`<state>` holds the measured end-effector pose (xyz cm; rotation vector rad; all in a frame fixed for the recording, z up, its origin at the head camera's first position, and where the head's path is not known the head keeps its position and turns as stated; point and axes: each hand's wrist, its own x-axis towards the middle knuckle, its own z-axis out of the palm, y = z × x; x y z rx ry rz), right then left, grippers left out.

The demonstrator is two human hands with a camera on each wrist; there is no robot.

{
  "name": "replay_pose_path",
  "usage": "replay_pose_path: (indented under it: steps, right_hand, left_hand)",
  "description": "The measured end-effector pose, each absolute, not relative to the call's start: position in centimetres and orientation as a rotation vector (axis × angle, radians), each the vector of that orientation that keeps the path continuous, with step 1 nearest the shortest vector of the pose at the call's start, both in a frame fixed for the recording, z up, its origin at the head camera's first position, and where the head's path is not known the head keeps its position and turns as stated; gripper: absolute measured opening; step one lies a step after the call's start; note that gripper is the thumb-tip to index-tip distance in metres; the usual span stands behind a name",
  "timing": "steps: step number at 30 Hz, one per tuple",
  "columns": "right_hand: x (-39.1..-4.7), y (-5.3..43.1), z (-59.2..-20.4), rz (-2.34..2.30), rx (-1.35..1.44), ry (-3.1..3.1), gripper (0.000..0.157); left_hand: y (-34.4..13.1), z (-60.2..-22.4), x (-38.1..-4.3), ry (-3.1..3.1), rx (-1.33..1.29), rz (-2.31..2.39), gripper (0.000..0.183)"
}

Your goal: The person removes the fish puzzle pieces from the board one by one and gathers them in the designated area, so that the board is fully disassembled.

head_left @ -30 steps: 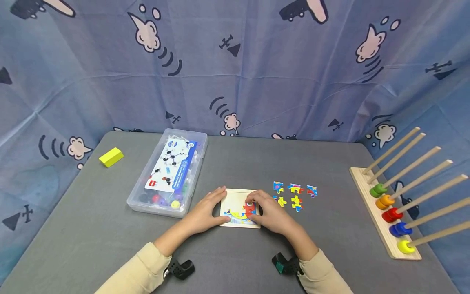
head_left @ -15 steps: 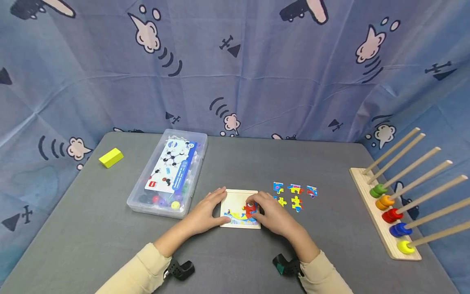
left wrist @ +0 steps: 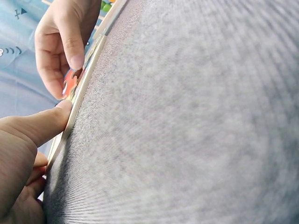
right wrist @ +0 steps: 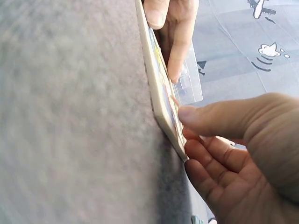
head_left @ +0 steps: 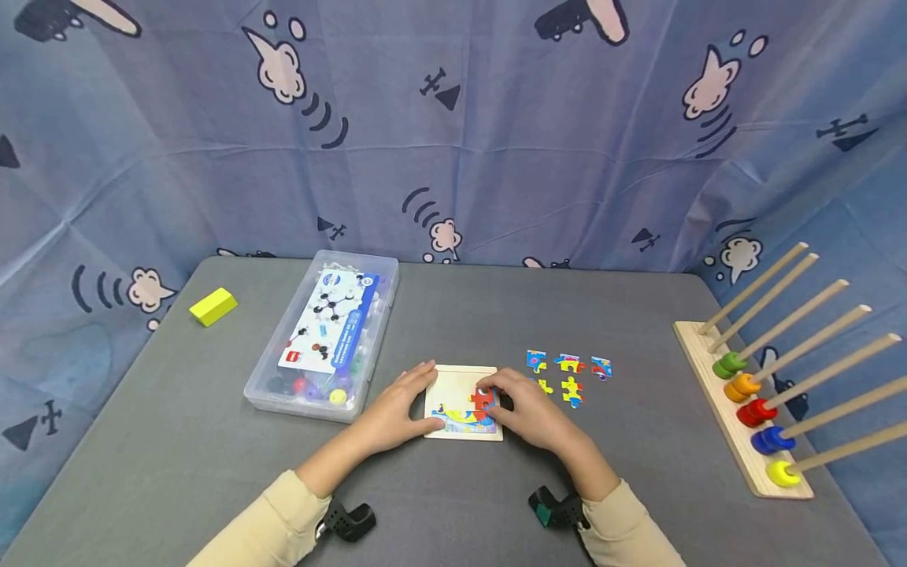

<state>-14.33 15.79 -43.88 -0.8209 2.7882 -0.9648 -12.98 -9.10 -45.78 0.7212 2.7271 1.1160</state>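
A shallow wooden puzzle tray lies on the grey table, its lower part filled with yellow, blue and white picture pieces. My left hand grips the tray's left side, thumb at the near corner and fingers along the far left edge. Over the right half of the tray, my right hand pinches a red puzzle piece with a white eye between thumb and index finger. In the left wrist view the red piece stands slightly tilted at the tray surface. Several loose puzzle pieces lie right of the tray.
A clear plastic case with a molecule-picture label stands left of the tray. Farther left is a yellow block. A wooden peg rack with coloured rings stands at the right edge. A patterned blue curtain hangs behind the table.
My right thumb and fingers have shifted slightly at the red piece, uncovering a little more of it. The left hand and the tray stay in place.
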Motion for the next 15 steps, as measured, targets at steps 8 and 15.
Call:
replay_pose_path:
  steps: [8,15]
  right_hand:
    - [-15.2,17.6,-43.6,-1.050,-0.829,2.748,0.030]
    - [-16.1,20.0,-43.4,-1.146,-0.830,2.696,0.027]
  left_hand:
    - [-9.2,-45.9,-12.8,2.729,0.719,1.126,0.076]
    - [-9.2,-45.8,-12.8,2.726,0.722,1.125,0.076]
